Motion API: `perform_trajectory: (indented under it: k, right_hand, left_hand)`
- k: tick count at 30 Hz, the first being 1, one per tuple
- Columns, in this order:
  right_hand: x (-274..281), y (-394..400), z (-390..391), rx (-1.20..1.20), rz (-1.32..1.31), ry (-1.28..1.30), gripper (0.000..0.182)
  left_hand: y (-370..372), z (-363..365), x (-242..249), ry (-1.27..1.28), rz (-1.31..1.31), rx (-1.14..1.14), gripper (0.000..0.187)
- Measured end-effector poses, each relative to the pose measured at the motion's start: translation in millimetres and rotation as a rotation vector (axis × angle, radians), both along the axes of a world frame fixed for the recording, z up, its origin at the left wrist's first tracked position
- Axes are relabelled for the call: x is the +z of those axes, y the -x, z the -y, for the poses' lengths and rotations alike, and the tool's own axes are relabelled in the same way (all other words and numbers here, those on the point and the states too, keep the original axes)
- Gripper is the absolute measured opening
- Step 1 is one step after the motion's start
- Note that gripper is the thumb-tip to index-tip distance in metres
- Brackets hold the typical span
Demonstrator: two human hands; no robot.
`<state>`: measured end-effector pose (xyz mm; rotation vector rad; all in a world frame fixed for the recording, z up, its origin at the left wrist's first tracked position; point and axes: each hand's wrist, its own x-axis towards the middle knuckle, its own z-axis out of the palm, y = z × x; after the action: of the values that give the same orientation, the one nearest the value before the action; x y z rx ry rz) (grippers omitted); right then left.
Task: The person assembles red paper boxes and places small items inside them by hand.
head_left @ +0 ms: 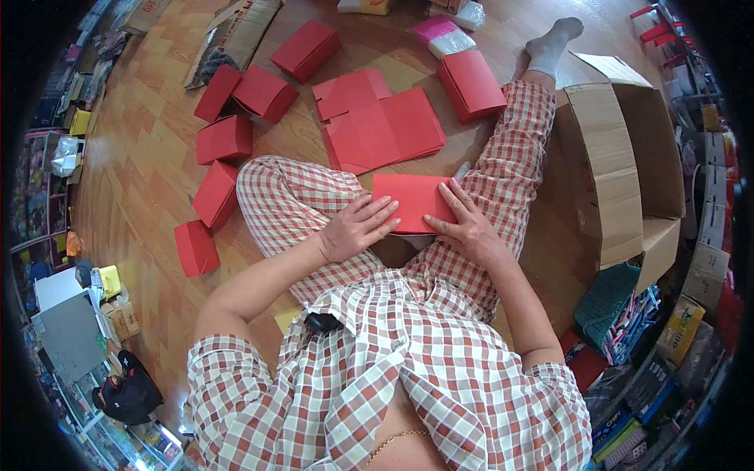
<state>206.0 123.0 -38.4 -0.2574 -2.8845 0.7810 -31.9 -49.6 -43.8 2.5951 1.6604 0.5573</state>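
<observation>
Up on the wearer's head sat the lens, peering forward and steeply down! The checked shirt (377,345) loomed right up close along the bottom; left hand (357,228) and right hand (469,222) landed mid-frame, somewhat farther off; the grey sock (552,45) lay farthest, up top. Wide coverage, too: stacked goods (706,271) bowed along both sides, black rounding the corners.

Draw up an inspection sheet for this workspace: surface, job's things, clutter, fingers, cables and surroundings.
Surface: wood-patterned floor.
Job's things: red piece between the legs; flat red sheets beyond it; folded red boxes mostly to the left.
Clutter: open cardboard box and green basket to the right.
Fingers: left hand touches the piece's left side, right hand its right; grip underneath hidden.
Cables: nothing seen clearly.
Surroundings: crowded shelving at the left edge.
</observation>
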Motion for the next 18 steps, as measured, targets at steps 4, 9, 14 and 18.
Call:
perform_trajectory:
  k: [4,9,14,18]
  right_hand:
    - [-2.4,0.9,-0.8,-0.006,-0.012,0.007,0.058]
    - [-13.2,8.4,-6.5,-0.049,-0.012,-0.033,0.051]
    - [-11.1,20.2,-15.5,-0.077,-0.01,0.008,0.045]
    - [-9.5,28.7,-16.7,-0.139,-0.021,0.019,0.039]
  left_hand:
    - [1.1,-2.8,-4.6,0.075,0.039,0.021,0.04]
    - [0.4,-9.1,-18.2,0.097,0.3,0.123,0.037]
    - [-17.6,-22.5,-3.8,0.017,0.439,0.376,0.035]
    - [-35.7,-40.0,-13.2,0.026,0.371,0.569,0.031]
